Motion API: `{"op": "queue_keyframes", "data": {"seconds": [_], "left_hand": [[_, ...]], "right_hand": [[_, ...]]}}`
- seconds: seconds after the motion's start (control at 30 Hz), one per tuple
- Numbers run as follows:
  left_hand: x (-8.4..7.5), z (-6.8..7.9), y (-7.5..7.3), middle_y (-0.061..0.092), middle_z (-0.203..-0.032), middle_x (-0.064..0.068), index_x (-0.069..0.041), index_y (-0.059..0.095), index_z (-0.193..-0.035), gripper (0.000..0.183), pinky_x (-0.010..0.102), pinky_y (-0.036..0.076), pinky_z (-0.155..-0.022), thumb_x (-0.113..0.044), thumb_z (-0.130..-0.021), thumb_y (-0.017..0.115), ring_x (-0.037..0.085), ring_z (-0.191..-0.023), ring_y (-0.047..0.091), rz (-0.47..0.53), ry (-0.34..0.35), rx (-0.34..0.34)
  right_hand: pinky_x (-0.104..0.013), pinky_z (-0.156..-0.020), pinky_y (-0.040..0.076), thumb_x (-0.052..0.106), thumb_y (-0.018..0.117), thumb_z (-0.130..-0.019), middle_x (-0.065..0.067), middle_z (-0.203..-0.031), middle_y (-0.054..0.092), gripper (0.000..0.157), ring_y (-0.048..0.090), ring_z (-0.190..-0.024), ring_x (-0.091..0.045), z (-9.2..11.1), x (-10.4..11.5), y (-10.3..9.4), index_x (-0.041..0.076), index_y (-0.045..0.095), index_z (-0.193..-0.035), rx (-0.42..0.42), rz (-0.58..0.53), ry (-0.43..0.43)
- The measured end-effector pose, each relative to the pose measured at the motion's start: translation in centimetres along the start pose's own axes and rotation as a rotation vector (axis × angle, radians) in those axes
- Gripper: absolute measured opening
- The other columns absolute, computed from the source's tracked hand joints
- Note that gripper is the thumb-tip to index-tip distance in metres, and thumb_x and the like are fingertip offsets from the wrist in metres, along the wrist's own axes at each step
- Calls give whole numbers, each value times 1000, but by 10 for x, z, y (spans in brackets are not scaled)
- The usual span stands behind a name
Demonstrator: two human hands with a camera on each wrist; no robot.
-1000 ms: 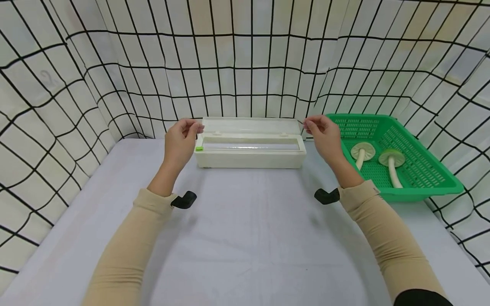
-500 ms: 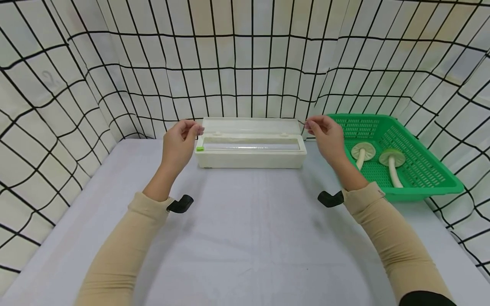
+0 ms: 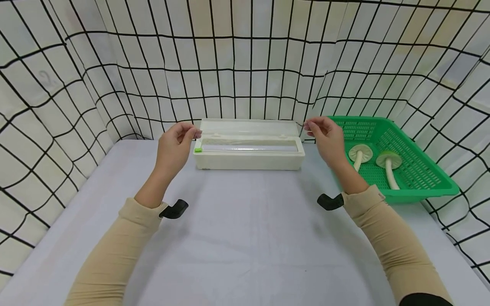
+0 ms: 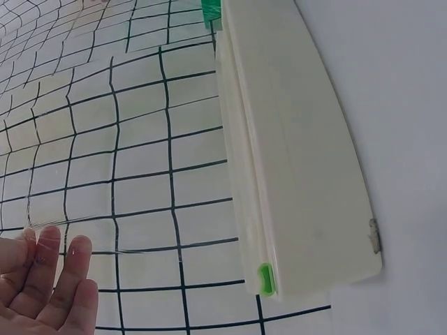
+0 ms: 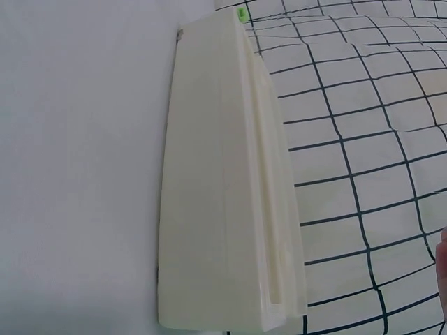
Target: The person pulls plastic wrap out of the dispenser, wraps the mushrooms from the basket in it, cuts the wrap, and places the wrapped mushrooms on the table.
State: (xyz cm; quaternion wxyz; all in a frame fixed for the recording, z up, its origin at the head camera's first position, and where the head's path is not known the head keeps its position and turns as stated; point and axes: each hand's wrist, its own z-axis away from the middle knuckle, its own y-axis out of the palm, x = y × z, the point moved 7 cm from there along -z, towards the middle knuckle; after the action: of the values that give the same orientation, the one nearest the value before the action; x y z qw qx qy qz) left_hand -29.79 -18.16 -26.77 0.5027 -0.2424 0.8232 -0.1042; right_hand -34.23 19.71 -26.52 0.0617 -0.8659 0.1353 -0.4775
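Note:
A white cling film dispenser [image 3: 249,162] stands at the back of the table with its lid [image 3: 249,126] raised. Inside lies the film roll [image 3: 249,148], and a green slider [image 3: 197,150] sits at the left end. My left hand [image 3: 171,145], above the box's left end, pinches clear cling film [image 4: 129,251] between thumb and fingertips. Beyond the right end, my right hand [image 3: 327,138] pinches the film's other side. The film looks stretched between both hands, though it is almost invisible in the head view. Only a sliver of fingers [image 5: 441,269] shows in the right wrist view.
To the right is a green plastic basket [image 3: 421,193] holding two mushroom-shaped items [image 3: 388,160], pale-stemmed. Black wire mesh [image 3: 250,55] encloses the back and sides. A white cloth [image 3: 245,238] covers the table. Black wrist mounts [image 3: 174,209] jut inward from the sleeves.
My left hand has shifted slightly left and down, its forearm swinging outward. My right hand has stayed nearly still, still pinching the film. The head view has tilted a little.

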Motion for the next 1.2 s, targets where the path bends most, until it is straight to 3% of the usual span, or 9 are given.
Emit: {"op": "queue_keyframes", "data": {"seconds": [0.4,0.9,1.2], "left_hand": [[-5,6,-3,72,-109,16,6,65,-113,23,17,51,-85,-14,-108,54,16,-101,67,19,26,-17],[-11,12,-7,72,-107,14,6,66,-111,23,17,51,-87,-13,-108,55,3,-95,64,42,50,-42],[-19,16,-7,72,-107,14,7,66,-111,22,19,52,-88,-12,-107,56,2,-94,65,76,52,-42]], "right_hand": [[-20,-84,55,4,56,-106,2,-99,67,22,66,-93,-7,5,5,-4,-15,62,-113,-20,-49,-56],[-20,-84,55,2,56,-105,-1,-102,68,21,67,-94,-9,12,11,-7,-15,62,-114,-29,-79,-70],[-22,-86,55,4,56,-105,-9,-106,69,21,67,-97,-11,12,16,-9,-14,62,-115,-33,-85,-81]]}}
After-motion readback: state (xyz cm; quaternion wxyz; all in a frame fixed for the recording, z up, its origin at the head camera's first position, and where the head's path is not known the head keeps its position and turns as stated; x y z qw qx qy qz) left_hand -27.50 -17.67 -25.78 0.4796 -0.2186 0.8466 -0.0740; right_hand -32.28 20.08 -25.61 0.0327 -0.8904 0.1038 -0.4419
